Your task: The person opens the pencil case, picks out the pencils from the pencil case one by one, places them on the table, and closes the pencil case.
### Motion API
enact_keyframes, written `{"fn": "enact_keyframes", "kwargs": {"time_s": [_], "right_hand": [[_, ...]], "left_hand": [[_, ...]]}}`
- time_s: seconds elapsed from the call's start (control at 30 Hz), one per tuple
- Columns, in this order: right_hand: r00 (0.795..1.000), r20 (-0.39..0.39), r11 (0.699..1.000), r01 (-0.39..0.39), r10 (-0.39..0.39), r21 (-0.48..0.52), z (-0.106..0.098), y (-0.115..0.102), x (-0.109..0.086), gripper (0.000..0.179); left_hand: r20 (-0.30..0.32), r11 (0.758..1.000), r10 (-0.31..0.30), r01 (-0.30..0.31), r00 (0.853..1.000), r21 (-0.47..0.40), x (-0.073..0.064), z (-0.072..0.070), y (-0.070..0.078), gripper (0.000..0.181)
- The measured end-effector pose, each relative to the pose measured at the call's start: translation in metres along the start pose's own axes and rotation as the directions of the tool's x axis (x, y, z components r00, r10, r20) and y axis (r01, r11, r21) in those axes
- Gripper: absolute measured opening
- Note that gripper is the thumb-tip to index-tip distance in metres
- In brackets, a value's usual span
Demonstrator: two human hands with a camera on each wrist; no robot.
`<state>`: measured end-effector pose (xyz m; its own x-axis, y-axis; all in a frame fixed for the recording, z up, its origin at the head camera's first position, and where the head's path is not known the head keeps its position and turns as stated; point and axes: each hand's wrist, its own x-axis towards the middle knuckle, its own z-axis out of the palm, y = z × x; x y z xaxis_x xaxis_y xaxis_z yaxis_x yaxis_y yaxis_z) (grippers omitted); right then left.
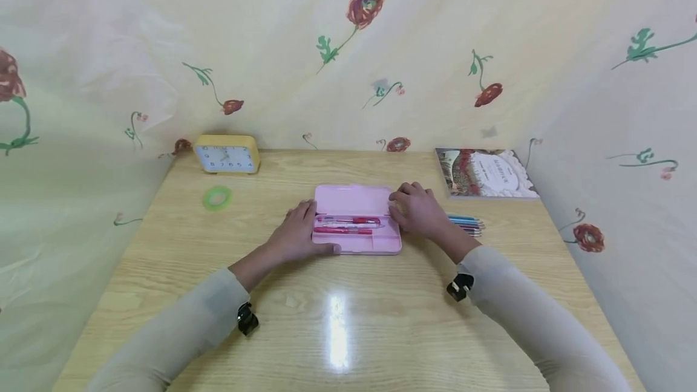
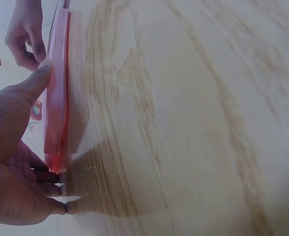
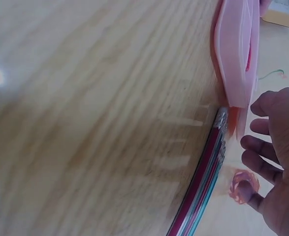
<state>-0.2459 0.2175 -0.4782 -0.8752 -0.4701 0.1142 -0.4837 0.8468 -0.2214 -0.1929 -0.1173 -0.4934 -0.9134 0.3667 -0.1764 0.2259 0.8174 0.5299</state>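
A pink pencil case [image 1: 386, 244] lies on the table with its lid [image 1: 353, 199] folded back. Inside it are several pens, among them a red pen [image 1: 343, 230]. My left hand [image 1: 296, 236] holds the case's left end, thumb along the front edge and fingers round the side; the left wrist view shows this thumb [image 2: 38, 81] against the pink wall. At the right edge of the lid is my right hand [image 1: 422, 210], its fingertips right by the rim. The right wrist view shows its fingers [image 3: 262, 145] loosely bent and spread, with nothing between them.
A bundle of pencils [image 1: 465, 224] lies just right of the case, partly behind the right forearm. At the back right is a booklet [image 1: 487, 173]. A yellow clock [image 1: 227, 154] and a green tape roll [image 1: 217, 198] are at the left. Flowered cloth hangs around the table.
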Motion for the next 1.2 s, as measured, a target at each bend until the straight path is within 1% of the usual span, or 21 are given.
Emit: {"fn": "enact_keyframes", "kwargs": {"time_s": [0.3,0.57,0.73,0.87,0.97,1.1,1.2], "right_hand": [[0.998,0.050,0.997,0.027,-0.030,0.066,0.001,-0.006,0.024,0.043],[0.995,0.098,0.997,-0.008,0.001,0.074,0.009,-0.009,0.034,0.055],[0.995,0.096,0.998,-0.031,0.026,0.053,0.011,-0.012,0.036,0.059],[0.996,0.078,0.998,-0.048,0.045,0.038,0.007,-0.014,0.037,0.062],[0.998,0.054,0.998,-0.045,0.042,0.045,0.001,-0.017,0.037,0.062],[1.000,-0.006,1.000,-0.011,0.012,0.027,-0.005,-0.022,0.033,0.061],[0.997,-0.077,1.000,0.013,-0.014,-0.009,-0.007,-0.026,0.029,0.058]], "left_hand": [[0.001,1.000,0.006,-0.006,1.000,0.000,0.001,0.002,0.000,0.135],[-0.002,1.000,0.000,0.000,1.000,-0.013,0.000,0.002,0.004,0.135],[-0.002,1.000,-0.007,0.007,1.000,-0.018,0.000,0.001,0.008,0.136],[-0.028,0.998,-0.007,0.006,1.000,-0.061,0.000,0.000,0.009,0.141],[-0.058,0.993,-0.006,-0.001,0.998,-0.117,0.000,-0.001,0.009,0.149],[-0.085,0.985,-0.018,0.003,0.996,-0.172,0.001,0.001,0.006,0.157],[-0.099,0.981,-0.045,0.026,0.994,-0.192,0.000,0.003,0.003,0.162]]}}
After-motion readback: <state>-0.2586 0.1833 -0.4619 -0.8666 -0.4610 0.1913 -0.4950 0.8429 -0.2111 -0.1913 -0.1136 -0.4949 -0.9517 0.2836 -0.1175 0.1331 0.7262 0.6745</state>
